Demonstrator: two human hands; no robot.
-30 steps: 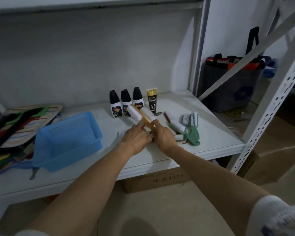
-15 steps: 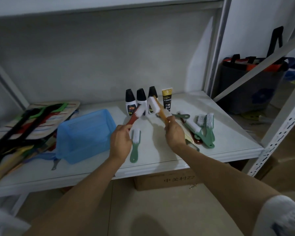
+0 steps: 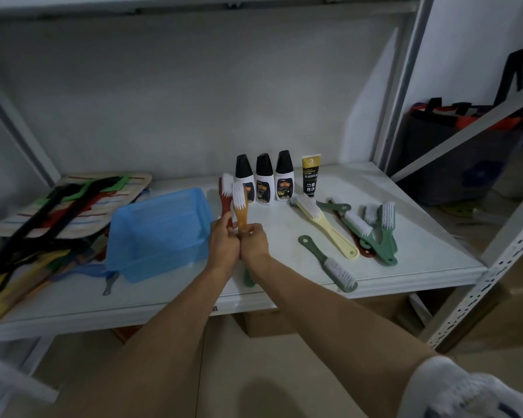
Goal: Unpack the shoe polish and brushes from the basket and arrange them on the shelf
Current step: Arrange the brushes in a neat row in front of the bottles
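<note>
We are mid-arranging: our left hand (image 3: 224, 244) grips a red brush (image 3: 225, 196) and our right hand (image 3: 254, 242) an orange brush (image 3: 239, 206), both upright, side by side, just right of the basket (image 3: 157, 233). The polish bottles (image 3: 264, 179) stand at the back of the shelf (image 3: 420, 236) — other brushes lie to the right. Next, we judge, these two join that group, handles aligned.

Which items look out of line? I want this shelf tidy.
One green plastic brush lies alone near the white shelf's front edge, bristle end reaching the lip. Other brushes overlap in a loose heap.
</note>
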